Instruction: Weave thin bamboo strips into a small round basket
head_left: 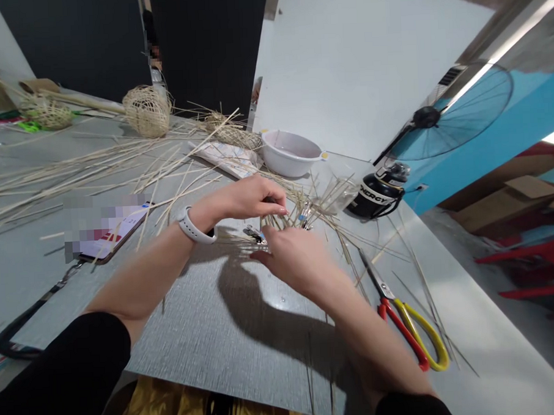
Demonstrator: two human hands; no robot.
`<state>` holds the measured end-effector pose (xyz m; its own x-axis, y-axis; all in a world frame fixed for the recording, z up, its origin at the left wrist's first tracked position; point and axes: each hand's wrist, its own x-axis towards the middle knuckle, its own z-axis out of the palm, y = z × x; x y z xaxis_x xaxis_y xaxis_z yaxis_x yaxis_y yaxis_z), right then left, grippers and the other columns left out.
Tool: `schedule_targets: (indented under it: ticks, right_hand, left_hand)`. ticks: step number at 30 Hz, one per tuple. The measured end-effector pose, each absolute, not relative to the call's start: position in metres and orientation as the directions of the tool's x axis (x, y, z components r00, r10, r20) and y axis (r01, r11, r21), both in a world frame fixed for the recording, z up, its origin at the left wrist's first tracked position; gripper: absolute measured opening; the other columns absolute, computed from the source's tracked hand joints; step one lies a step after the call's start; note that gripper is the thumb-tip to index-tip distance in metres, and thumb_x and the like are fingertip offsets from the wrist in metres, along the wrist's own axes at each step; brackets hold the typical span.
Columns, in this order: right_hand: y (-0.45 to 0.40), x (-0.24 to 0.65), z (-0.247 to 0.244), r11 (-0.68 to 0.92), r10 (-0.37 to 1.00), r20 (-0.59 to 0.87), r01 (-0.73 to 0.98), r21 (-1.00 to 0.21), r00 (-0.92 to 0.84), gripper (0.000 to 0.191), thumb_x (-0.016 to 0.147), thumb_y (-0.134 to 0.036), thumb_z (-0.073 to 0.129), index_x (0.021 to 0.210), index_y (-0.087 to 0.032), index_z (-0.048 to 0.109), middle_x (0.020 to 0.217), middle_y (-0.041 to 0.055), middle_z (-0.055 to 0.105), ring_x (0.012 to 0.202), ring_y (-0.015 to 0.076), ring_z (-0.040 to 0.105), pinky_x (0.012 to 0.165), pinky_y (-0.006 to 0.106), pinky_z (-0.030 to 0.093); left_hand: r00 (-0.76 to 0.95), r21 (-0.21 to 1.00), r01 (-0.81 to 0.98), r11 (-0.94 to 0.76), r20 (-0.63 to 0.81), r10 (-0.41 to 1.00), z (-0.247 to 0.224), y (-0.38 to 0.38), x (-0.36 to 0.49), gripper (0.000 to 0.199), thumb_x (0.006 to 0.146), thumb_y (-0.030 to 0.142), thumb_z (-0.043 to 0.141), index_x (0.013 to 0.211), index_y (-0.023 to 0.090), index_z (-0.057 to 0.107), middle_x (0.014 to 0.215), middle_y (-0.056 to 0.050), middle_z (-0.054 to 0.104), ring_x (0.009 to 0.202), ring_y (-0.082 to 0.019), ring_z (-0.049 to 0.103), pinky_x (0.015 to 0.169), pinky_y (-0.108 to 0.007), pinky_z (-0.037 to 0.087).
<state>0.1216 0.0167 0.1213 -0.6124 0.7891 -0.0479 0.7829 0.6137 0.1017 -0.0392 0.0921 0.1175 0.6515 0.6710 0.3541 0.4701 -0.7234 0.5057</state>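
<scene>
Over the middle of the table, my left hand (253, 197) has its fingers curled and the thumb pressed toward them, right above a small weave of thin bamboo strips (273, 221). Which strip lies in that pinch is too small to make out. My right hand (295, 255) grips the near side of the weave, with thumb and forefinger around it; the palm hides much of it. One metal clip (255, 234) bites the weave at its left, and another clip (305, 215) sits at its right. Loose strip ends fan out beyond both hands.
Scissors (394, 306) with red and yellow handles lie at right. Behind stand a white basin (293, 152), a black bottle (375, 192) and a woven bamboo ball (147, 111). A phone (115, 233) on a strap and long bamboo strips (73, 167) cover the left.
</scene>
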Motion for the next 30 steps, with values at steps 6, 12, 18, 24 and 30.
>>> schedule_targets:
  ticks: [6,12,18,24,30]
  right_hand:
    - [0.034,0.107,0.096,0.606,0.795,-0.043,0.789,0.101,-0.605,0.027,0.095,-0.032,0.055,0.104,-0.011,0.070,0.085,0.0181,0.076,0.076,0.0283,0.072,0.059,0.034,0.044]
    - [0.039,0.111,0.101,0.643,0.766,-0.059,0.764,0.054,-0.641,0.024,0.093,-0.038,0.058,0.094,-0.017,0.071,0.091,0.0145,0.076,0.081,0.0279,0.070,0.061,0.033,0.042]
    - [0.042,0.118,0.110,0.660,0.748,-0.056,0.750,-0.049,-0.662,0.023,0.090,-0.035,0.064,0.102,-0.018,0.071,0.082,0.0096,0.074,0.072,0.0211,0.066,0.058,0.029,0.037]
    - [0.053,0.159,0.136,0.612,0.790,0.383,0.642,-0.462,-0.478,0.028,0.094,-0.040,0.055,0.087,-0.018,0.070,0.065,0.0016,0.063,0.058,0.0128,0.053,0.058,0.028,0.039]
    - [0.059,0.163,0.129,0.664,0.677,0.662,0.655,-0.360,-0.322,0.016,0.086,-0.032,0.062,0.097,-0.021,0.067,0.104,0.0092,0.066,0.100,0.0235,0.061,0.078,0.037,0.051]
  left_hand:
    - [0.663,0.507,0.461,-0.728,0.349,0.663,0.118,0.093,-0.041,0.017,0.087,0.025,0.060,0.082,0.015,0.073,0.072,-0.001,0.070,0.066,-0.011,0.060,0.065,-0.023,0.040]
    - [0.674,0.497,0.449,-0.742,0.357,0.647,0.115,0.095,-0.043,0.016,0.086,0.022,0.059,0.083,0.017,0.073,0.080,-0.003,0.073,0.075,-0.013,0.063,0.069,-0.023,0.042]
    - [0.676,0.517,0.433,-0.738,0.356,0.646,0.117,0.096,-0.045,0.016,0.085,0.023,0.060,0.083,0.016,0.074,0.080,-0.004,0.073,0.075,-0.014,0.063,0.069,-0.024,0.042]
    - [0.590,0.575,0.458,-0.678,0.374,0.716,0.132,0.094,-0.067,0.021,0.086,0.029,0.060,0.080,0.014,0.072,0.066,-0.002,0.066,0.062,-0.011,0.057,0.061,-0.023,0.040]
    - [0.448,0.711,0.397,-0.580,0.402,0.799,0.137,0.095,-0.085,0.024,0.088,0.036,0.061,0.081,0.015,0.070,0.065,-0.002,0.061,0.061,-0.011,0.055,0.061,-0.026,0.044]
